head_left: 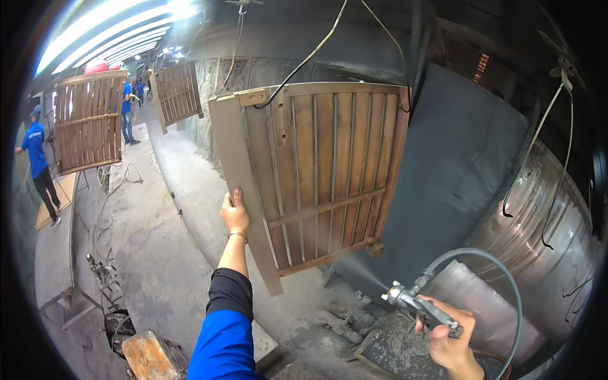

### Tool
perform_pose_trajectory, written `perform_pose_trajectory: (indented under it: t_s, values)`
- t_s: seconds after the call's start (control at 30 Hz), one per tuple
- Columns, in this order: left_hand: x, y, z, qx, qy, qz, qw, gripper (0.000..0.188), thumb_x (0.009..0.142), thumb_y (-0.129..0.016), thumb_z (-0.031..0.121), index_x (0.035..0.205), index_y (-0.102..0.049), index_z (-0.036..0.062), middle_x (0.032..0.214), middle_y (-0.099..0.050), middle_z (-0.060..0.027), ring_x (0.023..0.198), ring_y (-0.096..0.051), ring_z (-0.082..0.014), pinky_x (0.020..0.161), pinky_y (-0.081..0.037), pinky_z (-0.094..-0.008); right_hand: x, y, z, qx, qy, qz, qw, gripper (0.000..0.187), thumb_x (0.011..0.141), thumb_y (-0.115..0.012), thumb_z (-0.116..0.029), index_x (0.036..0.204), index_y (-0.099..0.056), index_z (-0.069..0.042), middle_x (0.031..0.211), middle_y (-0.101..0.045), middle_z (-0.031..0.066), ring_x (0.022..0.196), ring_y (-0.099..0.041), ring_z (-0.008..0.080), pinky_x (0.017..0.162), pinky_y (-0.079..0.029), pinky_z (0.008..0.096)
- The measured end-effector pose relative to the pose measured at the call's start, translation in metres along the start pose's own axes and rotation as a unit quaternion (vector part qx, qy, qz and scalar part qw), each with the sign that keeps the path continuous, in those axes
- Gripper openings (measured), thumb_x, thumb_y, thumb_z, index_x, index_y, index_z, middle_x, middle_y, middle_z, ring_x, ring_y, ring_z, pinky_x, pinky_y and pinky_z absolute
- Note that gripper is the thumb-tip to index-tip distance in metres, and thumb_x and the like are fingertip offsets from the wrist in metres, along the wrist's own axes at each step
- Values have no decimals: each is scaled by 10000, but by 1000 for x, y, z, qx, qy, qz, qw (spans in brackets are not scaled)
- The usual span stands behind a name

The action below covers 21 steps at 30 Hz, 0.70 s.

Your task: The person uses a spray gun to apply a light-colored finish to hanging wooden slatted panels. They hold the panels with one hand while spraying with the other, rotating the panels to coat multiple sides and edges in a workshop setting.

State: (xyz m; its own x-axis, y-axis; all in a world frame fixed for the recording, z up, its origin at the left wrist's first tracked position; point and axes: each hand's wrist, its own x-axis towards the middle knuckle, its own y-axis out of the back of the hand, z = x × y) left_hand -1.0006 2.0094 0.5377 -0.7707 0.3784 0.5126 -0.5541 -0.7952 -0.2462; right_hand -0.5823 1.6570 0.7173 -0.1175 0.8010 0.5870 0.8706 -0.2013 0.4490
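Note:
A slatted wooden panel (pixel 329 171) hangs in front of me from wire hooks, tilted a little. My left hand (pixel 235 215) grips the wide post on its left edge, thumb up on the wood and fingers partly hidden. My right hand (pixel 455 335) is wrapped round the handle of a metal spray gun (pixel 411 301), below and right of the panel. A pale mist (pixel 361 269) leaves the nozzle toward the panel's lower edge. From the gun's top a grey hose (pixel 506 272) curves away to the right.
Empty wire hooks (pixel 560 126) dangle at the right, before a shiny curved surface (pixel 532 221). More slatted panels (pixel 88 120) hang farther left, with people in blue shirts (pixel 35 147) near them. Below lie a stained orange-brown container (pixel 149 356) and lumpy debris (pixel 342 323).

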Motion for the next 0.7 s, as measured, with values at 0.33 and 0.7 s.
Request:
perform_pose_trajectory:
  t_s: [0.33,0.7]
  values:
    - [1,1,-1,20,-17,11,1000,673,1009,-568,639,921,-630,-25,765,-644,-162,723,-566,-244,726,-484,-407,13,-12,5,79,-6,57,995,1022,850,-560,-829,1253,-648,106,737,-670,100,611,-630,148,429,-370,227]
    - [-7,5,17,51,-51,24,997,690,1019,-553,628,1053,-707,-44,956,-755,-193,883,-690,-278,838,-522,-412,-82,32,104,55,-191,44,979,922,961,-465,-755,1264,-568,109,762,-626,105,643,-611,152,437,-356,218]
